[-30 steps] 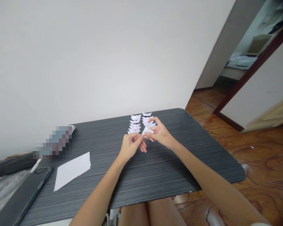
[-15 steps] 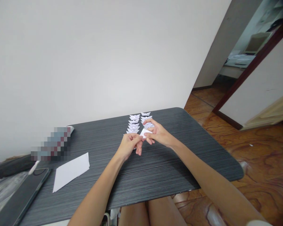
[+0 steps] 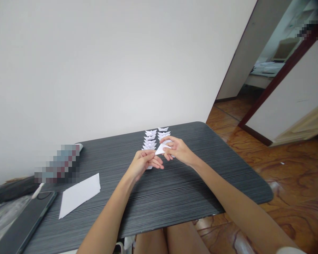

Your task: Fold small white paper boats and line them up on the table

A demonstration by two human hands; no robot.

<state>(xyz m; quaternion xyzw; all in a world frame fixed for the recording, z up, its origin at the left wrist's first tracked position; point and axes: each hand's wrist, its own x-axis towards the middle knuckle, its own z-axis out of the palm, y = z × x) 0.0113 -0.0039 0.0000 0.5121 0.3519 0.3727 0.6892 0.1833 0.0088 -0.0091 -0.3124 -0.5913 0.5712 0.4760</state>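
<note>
A small folded piece of white paper (image 3: 161, 148), triangular in outline, is held up above the dark table. My right hand (image 3: 176, 150) pinches its right side between thumb and fingers. At its lower left corner, my left hand (image 3: 144, 162) grips it with the thumb and forefinger, the other fingers stretched out beneath. Behind the hands stand two rows of white paper boats, a left row (image 3: 149, 138) and a right row (image 3: 163, 134). My hands hide the near part of both rows.
A stack of white paper sheets (image 3: 81, 195) lies on the left of the dark striped table (image 3: 190, 197). Further left are a dark flat device (image 3: 37, 215), a blurred-out object (image 3: 60, 162) and clear plastic (image 3: 5, 215). A white wall (image 3: 122, 70) rises behind.
The folded paper has turned and now shows a more pointed triangle. My left hand's fingers have spread and swung slightly right beneath it. The boats have stayed put.
</note>
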